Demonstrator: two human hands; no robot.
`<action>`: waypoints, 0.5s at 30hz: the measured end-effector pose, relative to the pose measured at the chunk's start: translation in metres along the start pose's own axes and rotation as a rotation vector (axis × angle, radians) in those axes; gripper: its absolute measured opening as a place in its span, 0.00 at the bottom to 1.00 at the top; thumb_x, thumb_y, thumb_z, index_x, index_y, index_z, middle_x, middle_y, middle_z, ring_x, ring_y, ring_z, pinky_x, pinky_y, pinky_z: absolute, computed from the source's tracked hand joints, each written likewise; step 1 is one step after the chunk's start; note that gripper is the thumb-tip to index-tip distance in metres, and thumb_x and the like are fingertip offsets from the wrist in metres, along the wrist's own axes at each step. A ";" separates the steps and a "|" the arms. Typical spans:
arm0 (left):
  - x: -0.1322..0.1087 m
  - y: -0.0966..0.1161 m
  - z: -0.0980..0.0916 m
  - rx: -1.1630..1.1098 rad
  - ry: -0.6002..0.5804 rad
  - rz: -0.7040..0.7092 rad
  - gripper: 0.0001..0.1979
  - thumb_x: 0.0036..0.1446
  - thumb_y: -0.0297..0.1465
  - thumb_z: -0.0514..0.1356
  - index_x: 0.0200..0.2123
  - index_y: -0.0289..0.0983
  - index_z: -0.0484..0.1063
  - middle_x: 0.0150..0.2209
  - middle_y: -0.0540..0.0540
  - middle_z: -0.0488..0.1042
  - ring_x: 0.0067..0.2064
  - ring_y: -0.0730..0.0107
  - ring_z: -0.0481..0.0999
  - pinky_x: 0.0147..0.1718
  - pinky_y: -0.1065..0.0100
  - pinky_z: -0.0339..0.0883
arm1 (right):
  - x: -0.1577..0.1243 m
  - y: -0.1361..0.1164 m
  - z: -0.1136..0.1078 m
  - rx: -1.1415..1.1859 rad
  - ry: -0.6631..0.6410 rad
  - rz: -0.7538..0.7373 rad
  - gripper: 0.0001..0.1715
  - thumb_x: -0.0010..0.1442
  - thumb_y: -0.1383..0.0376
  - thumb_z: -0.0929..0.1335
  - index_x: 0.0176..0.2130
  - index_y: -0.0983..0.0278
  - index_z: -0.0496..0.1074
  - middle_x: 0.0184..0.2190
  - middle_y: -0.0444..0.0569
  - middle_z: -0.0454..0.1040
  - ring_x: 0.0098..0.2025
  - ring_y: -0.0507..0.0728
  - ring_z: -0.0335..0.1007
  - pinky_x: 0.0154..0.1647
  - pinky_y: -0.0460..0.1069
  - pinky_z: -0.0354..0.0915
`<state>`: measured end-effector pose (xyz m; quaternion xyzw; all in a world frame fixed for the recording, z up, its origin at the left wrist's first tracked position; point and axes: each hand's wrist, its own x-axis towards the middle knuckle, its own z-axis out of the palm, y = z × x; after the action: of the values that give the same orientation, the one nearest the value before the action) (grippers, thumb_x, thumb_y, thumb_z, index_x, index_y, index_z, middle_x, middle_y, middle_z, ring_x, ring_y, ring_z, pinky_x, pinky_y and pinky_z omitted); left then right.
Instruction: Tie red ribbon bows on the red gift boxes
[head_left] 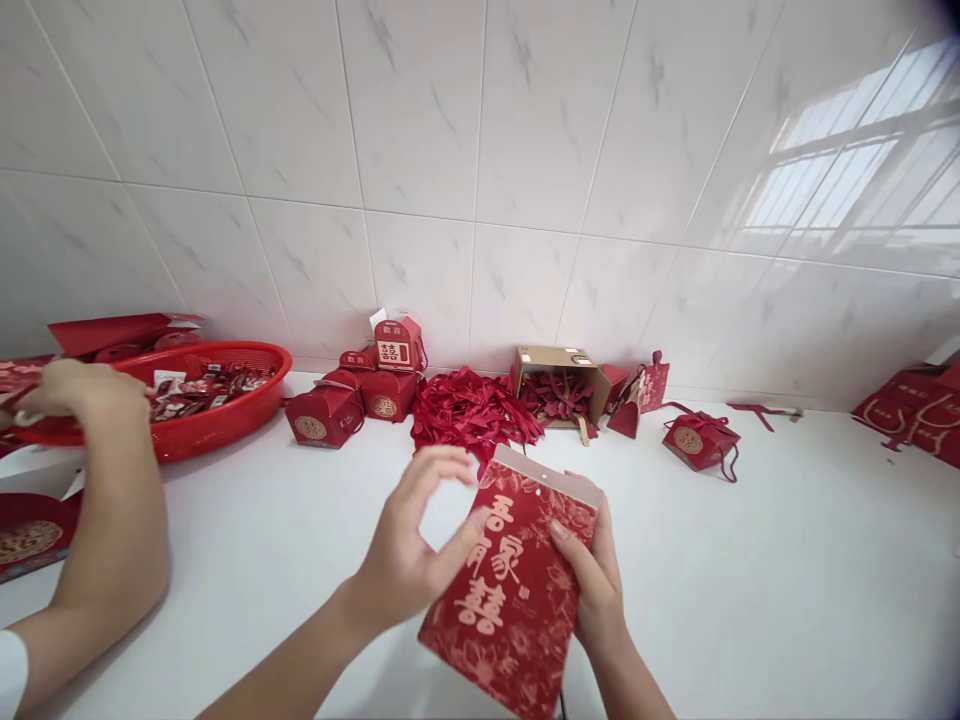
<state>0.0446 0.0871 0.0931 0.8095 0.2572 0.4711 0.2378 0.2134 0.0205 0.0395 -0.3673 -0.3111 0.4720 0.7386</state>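
Note:
In the head view I hold a flat red paper gift bag (pixel 525 590) with pale printed characters, flowers and a pale strip with small holes along its top. It is tilted, its top leaning to the right. My right hand (pixel 596 570) grips the right edge, thumb on the printed front and fingers behind. My left hand (pixel 420 540) is at the upper left edge, fingers curved and apart from the thumb. Its thumb tip lies over the characters; whether it presses on the paper I cannot tell.
At left, another person's arm (pixel 112 500) reaches over a red plastic basket (pixel 225 415) of wrapped sweets. Along the tiled wall stand small red boxes (pixel 322 412), a heap of red ribbons (pixel 476 410), an open cardboard box (pixel 562 358) and a ribbon-tied box (pixel 701 442). Red bags (pixel 915 410) lie far right.

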 end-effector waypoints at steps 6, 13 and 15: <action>0.029 0.000 -0.010 -0.336 -0.323 -0.318 0.25 0.62 0.35 0.54 0.61 0.48 0.53 0.43 0.46 0.70 0.36 0.70 0.73 0.37 0.66 0.70 | -0.001 -0.021 0.007 0.071 -0.011 -0.015 0.20 0.54 0.62 0.71 0.43 0.53 0.60 0.33 0.41 0.72 0.31 0.54 0.71 0.31 0.48 0.69; 0.047 -0.002 -0.006 -0.389 -0.416 -0.292 0.09 0.59 0.38 0.56 0.38 0.39 0.68 0.28 0.51 0.68 0.27 0.73 0.67 0.27 0.72 0.64 | 0.025 -0.012 -0.003 -0.042 -0.112 -0.046 0.17 0.53 0.57 0.71 0.33 0.58 0.59 0.24 0.40 0.65 0.23 0.51 0.62 0.23 0.46 0.63; 0.053 -0.006 0.000 -0.376 -0.392 -0.350 0.10 0.58 0.40 0.58 0.34 0.38 0.65 0.25 0.53 0.64 0.25 0.76 0.62 0.24 0.74 0.60 | 0.032 -0.009 -0.001 -0.121 -0.116 -0.052 0.17 0.54 0.55 0.70 0.32 0.59 0.58 0.23 0.40 0.63 0.22 0.51 0.61 0.24 0.46 0.61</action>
<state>0.0660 0.1258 0.1229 0.7702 0.2504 0.2972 0.5057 0.2301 0.0469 0.0502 -0.3750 -0.3907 0.4533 0.7080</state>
